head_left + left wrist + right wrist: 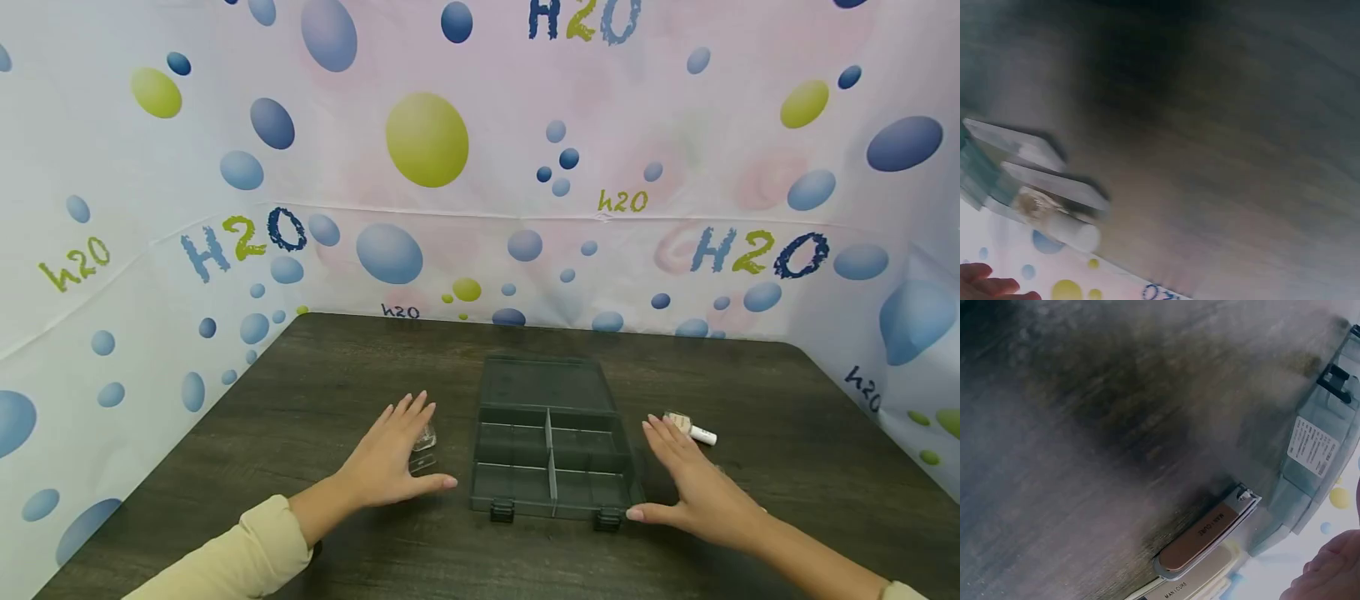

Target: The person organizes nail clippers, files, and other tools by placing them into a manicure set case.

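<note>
A dark translucent organizer box lies with its lid folded back, and dividers split its inside into compartments. My left hand, fingers spread, is left of the box and partly covers small clear items. In the left wrist view these include two pale flat pieces and a small bottle with a white cap. My right hand has its fingers extended, thumb close to the box's front right corner. Beside it, the right wrist view shows a brown nail clipper and a beige manicure tool.
A small bottle with a white cap lies just beyond the right fingertips. Two black latches are on the box's front edge. Behind the dark wood table hangs a patterned cloth.
</note>
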{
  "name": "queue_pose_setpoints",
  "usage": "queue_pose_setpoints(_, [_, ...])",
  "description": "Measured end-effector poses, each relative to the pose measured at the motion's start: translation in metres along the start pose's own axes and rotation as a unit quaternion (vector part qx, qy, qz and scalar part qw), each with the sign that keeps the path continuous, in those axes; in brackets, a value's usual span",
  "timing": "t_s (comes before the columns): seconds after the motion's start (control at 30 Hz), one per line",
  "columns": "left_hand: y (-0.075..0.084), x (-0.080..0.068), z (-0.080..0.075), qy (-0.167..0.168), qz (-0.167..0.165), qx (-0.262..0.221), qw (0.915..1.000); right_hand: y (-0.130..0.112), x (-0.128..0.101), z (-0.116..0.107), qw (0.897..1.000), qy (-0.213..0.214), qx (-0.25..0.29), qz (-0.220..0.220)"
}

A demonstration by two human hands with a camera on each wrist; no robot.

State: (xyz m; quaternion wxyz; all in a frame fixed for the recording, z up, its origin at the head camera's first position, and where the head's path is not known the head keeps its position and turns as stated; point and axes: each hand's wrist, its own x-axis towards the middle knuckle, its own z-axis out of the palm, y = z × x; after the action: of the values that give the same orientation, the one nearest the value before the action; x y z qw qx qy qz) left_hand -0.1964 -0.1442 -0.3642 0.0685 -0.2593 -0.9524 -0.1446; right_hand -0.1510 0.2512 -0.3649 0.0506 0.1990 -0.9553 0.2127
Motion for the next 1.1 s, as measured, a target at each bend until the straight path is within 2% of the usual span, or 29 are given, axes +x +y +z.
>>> queue_pose_setpoints(0.27, [-0.02, -0.005, -0.003, -0.007, -0.01, -0.046, 0.9989, -0.006, 0.002, 0.001, 1.0, -0.016, 0.0, 0.013])
queue_pose_setpoints(0.53, [-0.04, -0.008, -0.003, -0.025, -0.027, -0.05, 0.9981, -0.006, 0.004, 0.0, 0.998, -0.052, 0.024, 0.022])
queue_pose_setpoints(0.73, [-0.045, -0.009, -0.003, -0.024, -0.026, -0.057, 0.9977, -0.006, 0.007, -0.001, 0.997, -0.068, 0.032, 0.019])
queue_pose_setpoints(0.97, [-0.048, -0.009, -0.002, -0.009, -0.018, -0.047, 0.9987, -0.007, 0.009, -0.001, 0.996, -0.079, 0.039, 0.012])
queue_pose_setpoints(1.1, [-0.051, -0.008, 0.001, 0.001, -0.018, -0.057, 0.9982, -0.007, 0.01, 0.0, 0.996, -0.081, 0.035, 0.01])
